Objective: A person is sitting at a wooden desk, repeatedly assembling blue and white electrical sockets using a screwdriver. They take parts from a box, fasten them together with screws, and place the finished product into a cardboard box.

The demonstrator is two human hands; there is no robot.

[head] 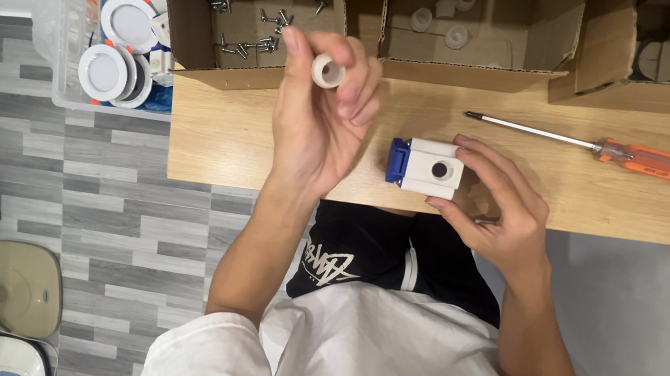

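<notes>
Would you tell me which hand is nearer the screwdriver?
Right. The right hand sits just below the screwdriver, holding the white box; the left hand is farther left.

On the wooden table (225,142), the screwdriver (595,148) lies right of the plastic box (429,167); cardboard boxes (470,34) stand behind.

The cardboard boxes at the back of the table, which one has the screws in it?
The leftmost cardboard box, just above the raised left hand, holds the loose screws. The middle box holds small white rings instead.
</notes>
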